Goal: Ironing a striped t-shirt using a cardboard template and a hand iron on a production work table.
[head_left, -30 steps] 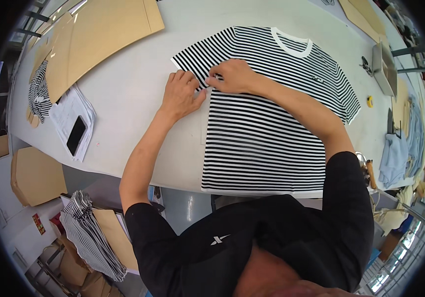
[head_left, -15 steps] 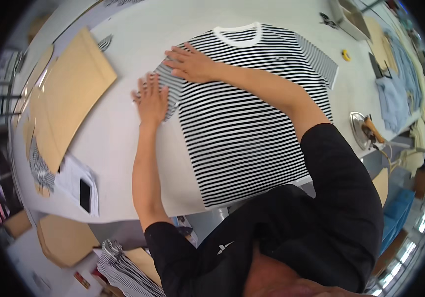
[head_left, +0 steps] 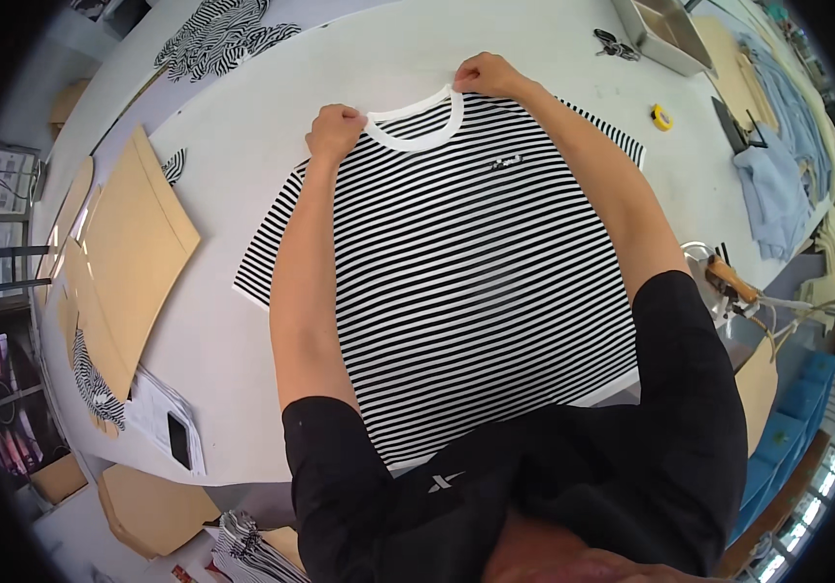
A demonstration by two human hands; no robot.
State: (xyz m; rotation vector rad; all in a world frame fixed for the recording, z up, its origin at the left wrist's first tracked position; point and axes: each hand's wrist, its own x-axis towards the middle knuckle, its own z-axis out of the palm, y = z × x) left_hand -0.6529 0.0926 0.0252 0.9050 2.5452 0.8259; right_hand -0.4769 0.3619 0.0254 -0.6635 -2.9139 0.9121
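Note:
A black-and-white striped T-shirt [head_left: 476,262] lies spread face up on the white table, its white ribbed collar [head_left: 427,138] toward the far side. My left hand [head_left: 336,132] pinches the shirt at the left end of the collar, by the shoulder. At the collar's right end, my right hand [head_left: 487,76] pinches the other shoulder. Both hands are closed on the fabric. My forearms cross over parts of the sleeves and sides. A small dark-and-white mark sits on the right of the chest. My body hides part of the hem.
Tan cardboard patterns [head_left: 136,262] lie at left, near papers and a phone [head_left: 178,442]. An iron [head_left: 719,277] stands at right. Yellow tape [head_left: 662,118], small dark tools [head_left: 615,45] and a metal tray [head_left: 663,34] are at the far right. Striped fabric [head_left: 213,39] is heaped at the far left.
Both hands have left the left sleeve, where they lay flat with fingers spread, and now grip the shirt at either end of the collar. The right hand moved right and away from me.

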